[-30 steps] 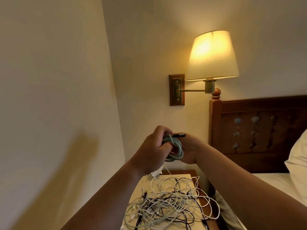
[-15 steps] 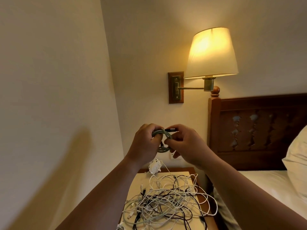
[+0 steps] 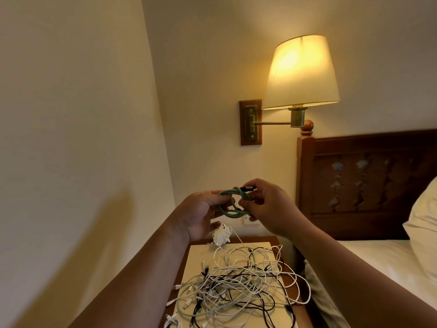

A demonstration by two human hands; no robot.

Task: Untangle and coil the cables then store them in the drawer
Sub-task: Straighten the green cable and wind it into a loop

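Note:
A small coil of green cable (image 3: 233,203) hangs in the air between both hands, above the nightstand. My left hand (image 3: 201,215) holds the coil's left side, thumb on top. My right hand (image 3: 267,207) pinches the cable's dark plug end (image 3: 247,188) at the top of the coil, and its lower fingers touch the coil's right side. A tangled heap of white and black cables (image 3: 236,287) lies on the nightstand top (image 3: 198,254) below. A white adapter (image 3: 221,235) sits at the heap's far end. No drawer is in view.
A lit wall lamp (image 3: 300,74) on a swing arm hangs above the nightstand. A dark wooden headboard (image 3: 366,183), the white bed (image 3: 378,259) and a pillow (image 3: 423,218) fill the right side. A bare wall closes in on the left.
The hands have drawn slightly apart and my left hand has loosened, so the green coil shows more fully. The plug end stays pinched at the top.

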